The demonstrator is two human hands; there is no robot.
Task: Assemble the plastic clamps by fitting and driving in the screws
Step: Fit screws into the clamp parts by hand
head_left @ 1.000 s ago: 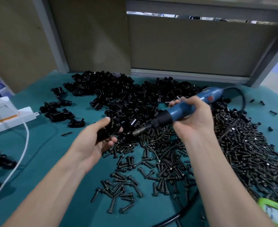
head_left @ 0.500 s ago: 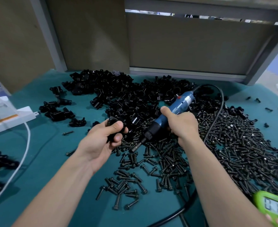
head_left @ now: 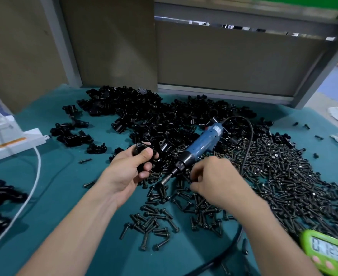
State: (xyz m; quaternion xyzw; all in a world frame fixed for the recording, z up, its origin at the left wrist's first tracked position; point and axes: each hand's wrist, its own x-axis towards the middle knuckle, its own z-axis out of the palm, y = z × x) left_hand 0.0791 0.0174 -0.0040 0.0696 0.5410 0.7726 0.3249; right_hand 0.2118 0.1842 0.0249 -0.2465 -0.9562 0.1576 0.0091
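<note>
My left hand [head_left: 128, 172] grips a black plastic clamp [head_left: 142, 149], thumb across its top, just above the table. The blue electric screwdriver [head_left: 204, 142] lies loose on the parts with its bit pointing down-left between my hands. My right hand [head_left: 220, 180] is just right of the bit, fingers curled down into the heap of black screws [head_left: 283, 176], and seems to pinch one screw at its fingertips. A big pile of black clamp parts [head_left: 144, 116] fills the far middle of the green table.
Several clamps [head_left: 70, 134] lie apart at the left. A white power strip [head_left: 14, 144] and its white cable [head_left: 34, 176] run along the left side. The screwdriver's black cord [head_left: 246, 148] loops over the screws. A green timer [head_left: 327, 251] sits at the bottom right. Brown partition panels close off the back.
My right hand has laid the screwdriver down on the pile, let go of it and dropped into the screws. My left hand keeps hold of the clamp.
</note>
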